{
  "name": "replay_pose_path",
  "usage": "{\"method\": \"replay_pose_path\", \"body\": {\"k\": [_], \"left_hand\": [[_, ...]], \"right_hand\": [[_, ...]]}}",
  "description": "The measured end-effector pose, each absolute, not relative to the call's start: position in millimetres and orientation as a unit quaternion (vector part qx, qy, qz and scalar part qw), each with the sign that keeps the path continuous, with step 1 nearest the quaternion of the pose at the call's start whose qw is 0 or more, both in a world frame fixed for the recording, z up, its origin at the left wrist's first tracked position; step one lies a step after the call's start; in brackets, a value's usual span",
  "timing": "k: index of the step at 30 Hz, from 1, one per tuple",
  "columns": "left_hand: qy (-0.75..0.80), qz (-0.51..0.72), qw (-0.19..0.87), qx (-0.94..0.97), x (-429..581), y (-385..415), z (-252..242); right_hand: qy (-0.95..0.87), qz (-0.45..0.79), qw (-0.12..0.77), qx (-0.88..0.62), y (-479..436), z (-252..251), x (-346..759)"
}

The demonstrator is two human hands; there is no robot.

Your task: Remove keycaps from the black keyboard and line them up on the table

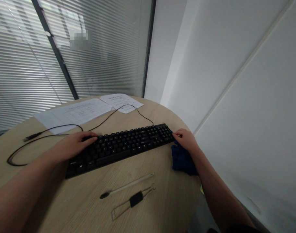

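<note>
I read the keyboard (pixel 128 139) as matt plastic, its cable (pixel 128 105) as smooth plastic. The worktop (pixel 165 197) looks like smooth, dull-finished wood grain. I see matt paper sheets (pixel 80 110), soft matt cloth (pixel 183 160), a smooth plastic brush handle (pixel 132 183) and a smooth, matt wall (pixel 235 58).

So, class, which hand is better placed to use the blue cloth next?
Probably the right hand: it is at the blue cloth, near the right end of the keyboard, while the left hand is at its left part.
</note>
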State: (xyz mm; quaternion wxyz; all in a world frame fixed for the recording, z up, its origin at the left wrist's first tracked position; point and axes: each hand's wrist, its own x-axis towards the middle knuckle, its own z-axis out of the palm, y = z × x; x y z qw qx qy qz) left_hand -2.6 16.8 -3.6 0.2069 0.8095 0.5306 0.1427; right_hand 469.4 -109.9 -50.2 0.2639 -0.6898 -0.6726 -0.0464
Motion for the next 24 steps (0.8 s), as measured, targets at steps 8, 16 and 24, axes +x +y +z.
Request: {"method": "replay_pose_path", "body": {"k": [8, 16, 24], "left_hand": [[0.528, 0.106, 0.193, 0.82, -2.5, 15.2, -3.1], [0.541, 0.102, 0.189, 0.813, -3.1, 16.3, -3.8], [0.531, 0.097, 0.197, 0.819, -2.0, 18.5, -5.1]], "right_hand": [[-0.713, -0.013, 0.259, -0.652, -121.5, -46.6, 475.4], [-0.704, -0.033, 0.273, -0.654, -118.3, -53.9, 478.9], [-0.688, -0.037, 0.272, -0.672, -118.2, -51.6, 473.5]]}}
